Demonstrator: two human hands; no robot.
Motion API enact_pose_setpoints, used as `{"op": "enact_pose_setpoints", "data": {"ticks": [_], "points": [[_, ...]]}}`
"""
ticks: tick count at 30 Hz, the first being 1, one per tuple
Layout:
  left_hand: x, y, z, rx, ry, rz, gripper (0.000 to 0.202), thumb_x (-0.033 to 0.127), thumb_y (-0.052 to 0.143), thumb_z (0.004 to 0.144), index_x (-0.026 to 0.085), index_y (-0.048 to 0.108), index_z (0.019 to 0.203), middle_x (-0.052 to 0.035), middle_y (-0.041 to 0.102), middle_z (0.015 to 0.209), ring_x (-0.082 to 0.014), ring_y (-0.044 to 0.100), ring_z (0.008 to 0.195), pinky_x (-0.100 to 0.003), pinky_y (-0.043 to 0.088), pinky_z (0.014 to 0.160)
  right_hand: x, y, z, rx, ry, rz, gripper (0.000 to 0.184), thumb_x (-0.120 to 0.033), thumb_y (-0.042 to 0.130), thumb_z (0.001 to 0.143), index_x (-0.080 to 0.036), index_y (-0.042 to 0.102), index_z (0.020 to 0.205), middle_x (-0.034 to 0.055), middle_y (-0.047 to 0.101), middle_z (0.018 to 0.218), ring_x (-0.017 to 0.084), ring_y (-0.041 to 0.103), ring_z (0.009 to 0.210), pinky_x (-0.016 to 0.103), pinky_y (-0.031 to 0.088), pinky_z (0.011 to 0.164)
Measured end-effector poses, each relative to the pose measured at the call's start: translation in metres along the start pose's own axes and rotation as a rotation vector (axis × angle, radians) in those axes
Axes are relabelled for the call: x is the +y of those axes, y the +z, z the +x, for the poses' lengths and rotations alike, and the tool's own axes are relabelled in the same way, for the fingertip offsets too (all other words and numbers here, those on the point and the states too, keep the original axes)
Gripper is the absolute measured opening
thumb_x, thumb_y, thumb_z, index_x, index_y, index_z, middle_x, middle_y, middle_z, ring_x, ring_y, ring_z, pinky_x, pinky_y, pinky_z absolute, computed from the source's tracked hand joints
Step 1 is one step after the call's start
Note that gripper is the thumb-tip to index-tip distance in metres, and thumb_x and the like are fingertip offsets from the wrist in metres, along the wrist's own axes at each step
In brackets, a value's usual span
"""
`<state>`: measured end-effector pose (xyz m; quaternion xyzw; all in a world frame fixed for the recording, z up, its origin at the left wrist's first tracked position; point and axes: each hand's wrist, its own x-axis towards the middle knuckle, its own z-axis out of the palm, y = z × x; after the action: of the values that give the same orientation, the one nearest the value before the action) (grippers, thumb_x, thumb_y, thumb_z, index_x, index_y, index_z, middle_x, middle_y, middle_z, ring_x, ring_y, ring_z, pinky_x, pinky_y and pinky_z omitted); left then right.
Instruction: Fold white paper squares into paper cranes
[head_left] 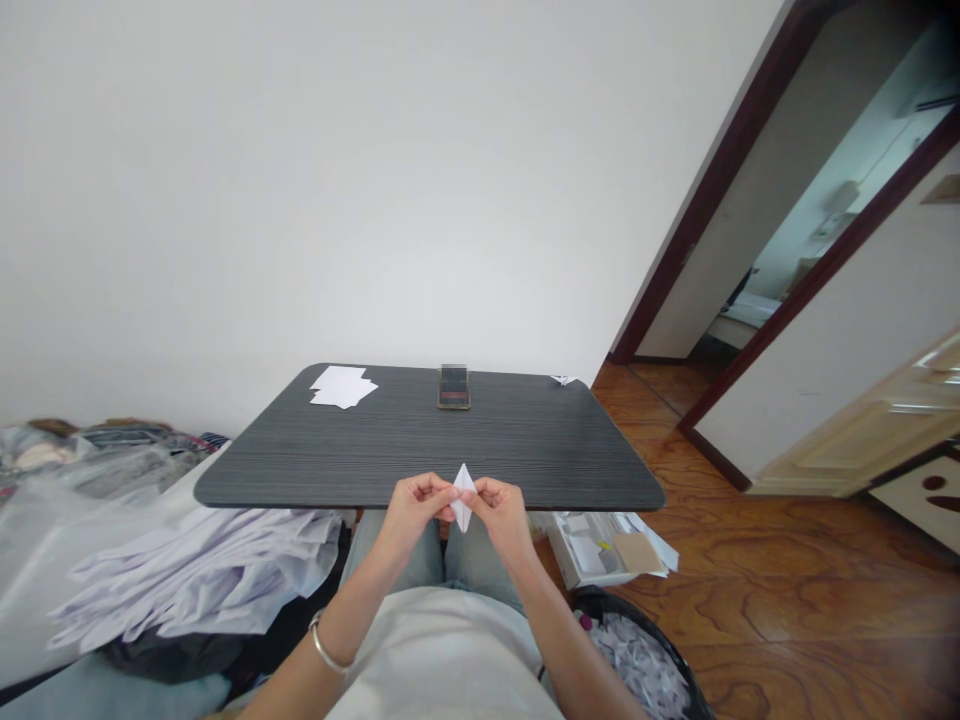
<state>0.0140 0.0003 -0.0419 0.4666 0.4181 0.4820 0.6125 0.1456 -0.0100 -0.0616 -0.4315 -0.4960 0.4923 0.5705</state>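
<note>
A small piece of folded white paper, diamond-shaped with a crease down its middle, is held upright at the near edge of the dark table. My left hand pinches its left corner between thumb and fingers. On the opposite corner, my right hand has its thumb and fingers closed as well. Both thumbs press on the face of the paper close to its centre. The fingers behind the paper are partly hidden.
The dark table carries loose white sheets, a phone and a small folded paper piece. Below right are a white box and a bin of paper scraps. White cloth lies left.
</note>
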Motion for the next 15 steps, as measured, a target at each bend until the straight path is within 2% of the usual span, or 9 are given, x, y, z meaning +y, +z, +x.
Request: {"op": "enact_pose_setpoints", "data": {"ticks": [3, 8, 11, 15], "points": [[0.0, -0.002, 0.001, -0.046, 0.008, 0.009, 0.02, 0.029, 0.074, 0.058, 0.012, 0.064, 0.062, 0.001, 0.059, 0.048, -0.0079, 0.052, 0.043, -0.019, 0.043, 0.047, 0.0, 0.0, 0.0, -0.014, -0.013, 0.006, 0.019, -0.034, 0.065, 0.068, -0.016, 0.062, 0.06, -0.0017, 0.06, 0.051, 0.012, 0.05, 0.045, 0.022, 0.037, 0.045], [0.001, -0.009, 0.005, -0.187, 0.047, -0.026, 0.028, 0.029, 0.068, 0.066, 0.013, 0.067, 0.089, 0.0011, 0.059, 0.057, -0.0067, 0.049, 0.046, -0.018, 0.041, 0.048, -0.005, 0.001, -0.003, -0.121, -0.005, 0.038, 0.019, -0.034, 0.064, 0.07, -0.016, 0.064, 0.064, 0.0003, 0.065, 0.055, 0.014, 0.055, 0.048, 0.024, 0.042, 0.05], [0.004, -0.012, 0.008, -0.216, 0.05, -0.026, 0.027, 0.03, 0.068, 0.066, 0.013, 0.068, 0.087, -0.0018, 0.062, 0.065, -0.0072, 0.049, 0.049, -0.018, 0.04, 0.047, -0.007, 0.001, -0.005, -0.179, -0.006, 0.04, 0.02, -0.035, 0.064, 0.071, -0.016, 0.065, 0.068, 0.002, 0.067, 0.061, 0.015, 0.059, 0.053, 0.025, 0.044, 0.054], [0.008, -0.015, 0.011, -0.285, 0.019, 0.033, 0.026, 0.032, 0.069, 0.064, 0.011, 0.069, 0.079, -0.0014, 0.059, 0.061, -0.0066, 0.045, 0.047, -0.017, 0.036, 0.045, -0.007, 0.0, -0.005, -0.202, 0.006, 0.023, 0.023, -0.038, 0.063, 0.071, -0.015, 0.064, 0.068, 0.0037, 0.068, 0.064, 0.015, 0.059, 0.054, 0.025, 0.043, 0.053]]}}
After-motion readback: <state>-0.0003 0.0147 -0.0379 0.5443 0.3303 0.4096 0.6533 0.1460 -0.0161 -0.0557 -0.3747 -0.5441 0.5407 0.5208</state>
